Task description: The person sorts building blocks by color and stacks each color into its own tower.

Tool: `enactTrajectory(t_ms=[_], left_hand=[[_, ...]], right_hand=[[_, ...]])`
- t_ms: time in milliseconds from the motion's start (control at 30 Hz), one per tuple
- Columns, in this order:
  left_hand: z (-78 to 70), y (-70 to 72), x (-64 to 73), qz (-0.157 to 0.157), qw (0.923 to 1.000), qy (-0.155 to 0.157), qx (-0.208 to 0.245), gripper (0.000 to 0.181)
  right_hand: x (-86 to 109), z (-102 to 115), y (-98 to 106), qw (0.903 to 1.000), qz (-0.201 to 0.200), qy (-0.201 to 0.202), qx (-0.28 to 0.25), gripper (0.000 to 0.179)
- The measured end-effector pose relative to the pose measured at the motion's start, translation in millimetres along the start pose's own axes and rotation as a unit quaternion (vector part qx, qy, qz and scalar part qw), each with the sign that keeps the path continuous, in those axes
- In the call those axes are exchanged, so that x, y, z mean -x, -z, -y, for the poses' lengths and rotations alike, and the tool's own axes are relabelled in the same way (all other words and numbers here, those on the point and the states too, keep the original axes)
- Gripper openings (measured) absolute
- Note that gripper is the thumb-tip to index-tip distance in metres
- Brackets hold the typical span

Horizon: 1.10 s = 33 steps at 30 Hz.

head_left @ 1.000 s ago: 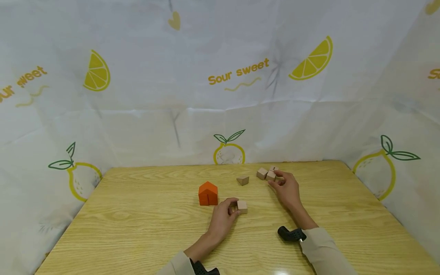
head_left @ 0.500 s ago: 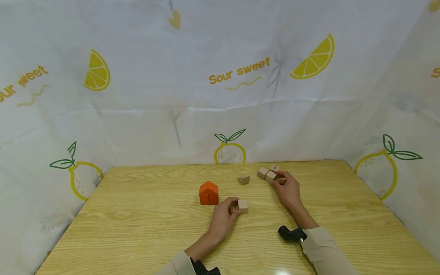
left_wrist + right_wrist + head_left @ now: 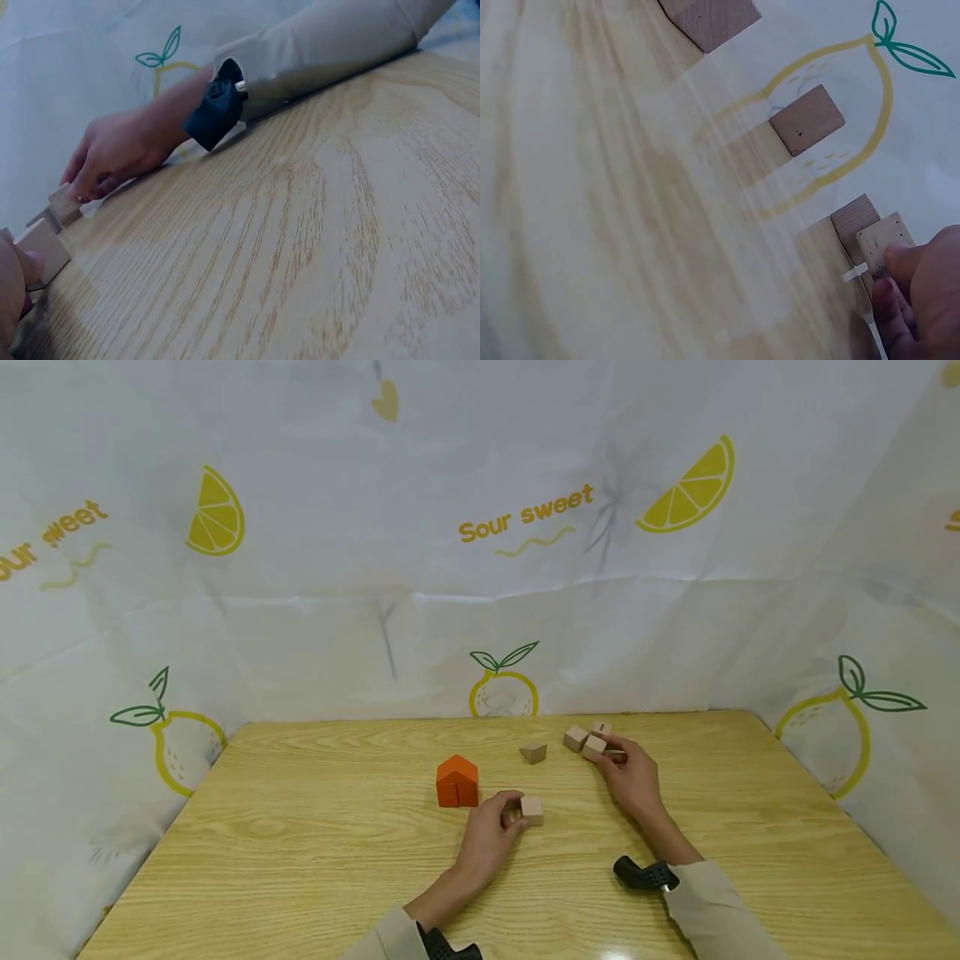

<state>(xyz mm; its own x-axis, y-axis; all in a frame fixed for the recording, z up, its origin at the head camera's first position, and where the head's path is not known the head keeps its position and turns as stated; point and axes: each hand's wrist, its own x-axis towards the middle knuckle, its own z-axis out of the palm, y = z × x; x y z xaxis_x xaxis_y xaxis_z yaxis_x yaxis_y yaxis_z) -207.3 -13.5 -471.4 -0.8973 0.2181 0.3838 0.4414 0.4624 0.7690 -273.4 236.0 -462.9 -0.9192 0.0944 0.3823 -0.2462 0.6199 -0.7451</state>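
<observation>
In the head view my left hand [image 3: 487, 837] pinches a plain wooden cube [image 3: 532, 811] at mid-table. Its thumb lies along that cube [image 3: 45, 251] in the left wrist view. Farther back on the right, my right hand [image 3: 632, 779] holds another wooden cube [image 3: 594, 747] between thumb and fingertips; the right wrist view shows the thumb on the face of this cube [image 3: 883, 238]. Two more wooden cubes lie close by: one to its left [image 3: 576, 738], the other, bearing a dark mark [image 3: 602, 728], behind. Whether the held cube touches them I cannot tell.
An orange house-shaped stack of blocks [image 3: 457, 782] stands left of my left hand. Behind lies a wooden triangular block [image 3: 533, 752]. The wood-grain table [image 3: 300, 843] ends at a white lemon-print sheet [image 3: 337, 643]. A black device [image 3: 645, 874] sits on my right wrist.
My right hand and wrist have shifted slightly to the right, and the cube it holds has turned a little. My left hand stays on its cube. The head view has drifted slightly.
</observation>
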Motion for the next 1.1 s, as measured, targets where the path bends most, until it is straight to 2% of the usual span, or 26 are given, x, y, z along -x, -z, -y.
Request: enactTrajectory(t_ms=[333,600,800,967,1100], left_hand=[[-0.5,-1.6,0.0,0.001,1.0,-0.001,-0.003,0.033],[0.3,-0.3,-0.2,0.005,1.0,0.008,-0.003,0.033],[0.9,0.2,-0.3,0.009,0.9999,0.01,-0.006,0.034],[1.0,-0.1,0.4,0.005,1.0,0.002,-0.006,0.033],[1.4,-0.2,0.7,0.002,1.0,-0.002,-0.002,0.033]], right_hand=[[11.1,7,3,0.9978,0.006,0.06,-0.026,0.038],[24.1,16,2,0.9915,0.061,0.084,-0.078,0.037],[32.0,22,-1,0.9819,0.093,0.13,-0.102,0.036],[41.2,40,3,0.9712,0.12,0.179,-0.103,0.036],[47.1,49,4,0.9635,0.148,0.192,-0.113,0.035]])
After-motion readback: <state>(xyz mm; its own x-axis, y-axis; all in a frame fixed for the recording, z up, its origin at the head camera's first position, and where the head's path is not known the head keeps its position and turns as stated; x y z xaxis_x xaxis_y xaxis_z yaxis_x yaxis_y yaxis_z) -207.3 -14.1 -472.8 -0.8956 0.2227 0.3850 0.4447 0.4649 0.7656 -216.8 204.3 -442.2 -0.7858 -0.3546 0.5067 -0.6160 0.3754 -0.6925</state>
